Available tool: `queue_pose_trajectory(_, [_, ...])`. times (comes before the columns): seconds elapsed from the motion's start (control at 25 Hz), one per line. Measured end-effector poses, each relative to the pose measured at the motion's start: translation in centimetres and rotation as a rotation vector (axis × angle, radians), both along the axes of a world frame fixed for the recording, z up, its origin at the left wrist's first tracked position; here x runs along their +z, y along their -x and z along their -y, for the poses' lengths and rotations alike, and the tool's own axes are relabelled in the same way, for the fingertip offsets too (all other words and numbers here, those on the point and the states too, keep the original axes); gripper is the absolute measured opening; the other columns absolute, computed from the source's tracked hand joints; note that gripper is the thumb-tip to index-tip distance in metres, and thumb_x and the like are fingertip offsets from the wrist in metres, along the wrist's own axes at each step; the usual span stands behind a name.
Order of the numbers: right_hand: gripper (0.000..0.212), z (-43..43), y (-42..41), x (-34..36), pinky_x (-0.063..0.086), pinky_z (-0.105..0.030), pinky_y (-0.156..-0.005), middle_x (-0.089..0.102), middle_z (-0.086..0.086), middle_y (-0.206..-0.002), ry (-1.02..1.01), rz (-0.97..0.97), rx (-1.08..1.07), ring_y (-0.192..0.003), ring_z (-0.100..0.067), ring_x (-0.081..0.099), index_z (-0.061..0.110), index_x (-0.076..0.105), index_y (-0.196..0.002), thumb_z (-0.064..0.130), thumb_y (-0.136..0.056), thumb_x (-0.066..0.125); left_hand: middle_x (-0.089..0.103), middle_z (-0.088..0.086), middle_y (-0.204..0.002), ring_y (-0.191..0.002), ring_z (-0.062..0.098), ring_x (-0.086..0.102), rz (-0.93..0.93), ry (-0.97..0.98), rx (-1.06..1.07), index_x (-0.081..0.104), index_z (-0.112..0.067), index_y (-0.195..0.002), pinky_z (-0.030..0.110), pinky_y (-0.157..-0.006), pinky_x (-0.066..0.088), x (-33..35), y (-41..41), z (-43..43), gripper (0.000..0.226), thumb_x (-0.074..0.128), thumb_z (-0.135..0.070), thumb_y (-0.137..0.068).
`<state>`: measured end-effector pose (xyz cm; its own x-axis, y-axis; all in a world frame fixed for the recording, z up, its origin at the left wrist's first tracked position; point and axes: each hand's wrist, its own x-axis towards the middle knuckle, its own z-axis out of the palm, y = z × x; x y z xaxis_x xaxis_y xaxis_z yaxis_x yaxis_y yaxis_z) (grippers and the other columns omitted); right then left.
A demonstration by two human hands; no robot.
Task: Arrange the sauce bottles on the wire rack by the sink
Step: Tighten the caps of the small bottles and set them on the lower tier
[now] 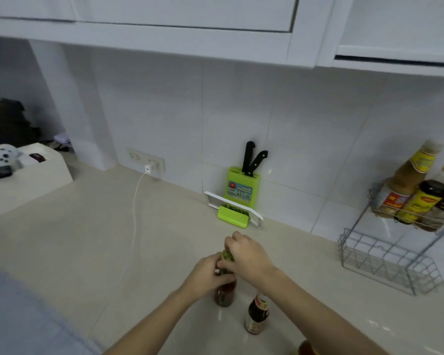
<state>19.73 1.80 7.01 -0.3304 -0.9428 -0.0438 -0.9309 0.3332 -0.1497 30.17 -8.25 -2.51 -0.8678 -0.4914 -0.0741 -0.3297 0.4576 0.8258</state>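
A dark sauce bottle [224,294] with a green cap stands on the beige counter [92,239]. My left hand [208,274] is wrapped around its neck and my right hand [246,256] closes over the cap. A second dark bottle [257,315] with a red and white label stands just to the right, untouched. The wire rack [390,262] is at the right by the wall. Its lower basket holds nothing; its upper tier holds several sauce bottles [410,190].
A green knife block [242,187] with two black-handled knives leans on the tiled wall, a white and green slicer [232,212] in front. A white charger cable [135,226] runs across the counter. A cream box [28,178] sits far left. An orange-brown object [306,348] shows at the bottom edge.
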Motion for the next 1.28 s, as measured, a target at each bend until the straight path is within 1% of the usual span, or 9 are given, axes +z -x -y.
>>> queue_pose_trajectory(0.2, [0.039, 0.5, 1.4, 0.2, 0.043, -0.04, -0.087, 0.056, -0.015, -0.114, -0.044, 0.016, 0.157, -0.107, -0.032, 0.051, 0.01, 0.055, -0.116, 0.028, -0.083, 0.065, 0.075, 0.003, -0.094, -0.088, 0.016, 0.071, -0.042, 0.039, -0.022, 0.061, -0.017, -0.096, 0.036, -0.082, 0.057, 0.4, 0.1, 0.0, 0.04, 0.071, -0.046, -0.07])
queue_pose_trajectory(0.36, [0.035, -0.2, 3.3, -0.3, 0.044, -0.038, -0.091, 0.062, -0.007, -0.109, 0.045, 0.227, 0.295, -0.104, -0.023, 0.054, 0.017, 0.06, -0.112, 0.023, -0.079, 0.07, 0.072, -0.002, -0.099, -0.088, 0.007, 0.067, -0.066, 0.101, -0.051, 0.063, -0.015, -0.105, 0.006, -0.074, 0.046, 0.1, 0.3, 0.3, 0.037, 0.075, -0.036, -0.077])
queue_pose_trajectory(0.4, [0.034, -0.5, 3.5, -0.4, 0.045, -0.036, -0.091, 0.063, -0.005, -0.109, 0.074, 0.258, 0.303, -0.104, -0.02, 0.055, 0.017, 0.061, -0.112, 0.023, -0.079, 0.07, 0.07, -0.005, -0.097, -0.087, 0.005, 0.065, -0.084, 0.097, -0.05, 0.063, -0.015, -0.106, 0.003, -0.074, 0.044, -0.1, 0.3, 0.4, 0.037, 0.075, -0.035, -0.078])
queue_pose_trajectory(0.48, [0.034, -1.0, 3.7, -0.5, 0.046, -0.032, -0.092, 0.063, -0.003, -0.111, 0.133, 0.304, 0.308, -0.104, -0.016, 0.057, 0.016, 0.061, -0.112, 0.022, -0.08, 0.07, 0.07, -0.006, -0.098, -0.089, 0.005, 0.067, -0.105, 0.069, -0.052, 0.063, -0.015, -0.107, 0.007, -0.079, 0.048, -0.3, 0.2, 0.5, 0.038, 0.075, -0.035, -0.077])
queue_pose_trajectory(0.64, [0.034, -1.6, 3.6, -0.9, 0.047, -0.028, -0.093, 0.064, -0.003, -0.112, 0.212, 0.348, 0.309, -0.105, -0.013, 0.058, 0.013, 0.062, -0.113, 0.018, -0.08, 0.072, 0.074, 0.001, -0.103, -0.095, 0.01, 0.07, -0.118, 0.033, -0.063, 0.062, -0.017, -0.115, 0.027, -0.089, 0.056, -0.8, 0.2, 0.7, 0.057, 0.069, -0.051, -0.07])
queue_pose_trajectory(0.76, [0.035, -1.5, 3.4, -1.3, 0.046, -0.029, -0.095, 0.065, -0.003, -0.114, 0.209, 0.264, 0.338, -0.108, -0.016, 0.057, 0.012, 0.062, -0.114, 0.018, -0.08, 0.071, 0.073, 0.001, -0.103, -0.094, 0.01, 0.07, -0.122, 0.054, -0.069, 0.062, -0.018, -0.114, 0.022, -0.087, 0.054, -0.8, 0.2, 0.6, 0.056, 0.067, -0.053, -0.07])
queue_pose_trajectory(1.0, [0.037, -0.5, 3.3, -0.7, 0.043, -0.034, -0.093, 0.064, -0.005, -0.115, 0.097, 0.144, 0.355, -0.108, -0.023, 0.056, 0.012, 0.061, -0.115, 0.021, -0.08, 0.07, 0.073, 0.005, -0.099, -0.087, 0.01, 0.068, -0.094, 0.093, -0.05, 0.063, -0.014, -0.103, 0.001, -0.073, 0.043, -0.7, 0.3, 0.6, 0.033, 0.075, -0.032, -0.078])
queue_pose_trajectory(1.2, [0.039, 0.0, 2.8, -0.6, 0.043, -0.039, -0.092, 0.064, -0.011, -0.114, 0.028, 0.048, 0.338, -0.108, -0.028, 0.055, 0.009, 0.059, -0.116, 0.024, -0.082, 0.067, 0.073, 0.006, -0.098, -0.089, 0.014, 0.069, -0.101, 0.096, -0.056, 0.062, -0.015, -0.103, 0.002, -0.072, 0.043, -0.7, 0.4, 0.6, 0.032, 0.074, -0.031, -0.078])
queue_pose_trajectory(1.28, [0.036, -0.1, 3.2, -0.3, 0.044, -0.036, -0.094, 0.065, -0.01, -0.115, 0.009, 0.087, 0.379, -0.109, -0.026, 0.056, 0.009, 0.06, -0.118, 0.023, -0.085, 0.064, 0.072, 0.004, -0.101, -0.091, 0.012, 0.068, -0.097, 0.1, -0.059, 0.062, -0.015, -0.105, 0.005, -0.076, 0.046, -0.7, 0.3, 0.6, 0.033, 0.074, -0.031, -0.078])
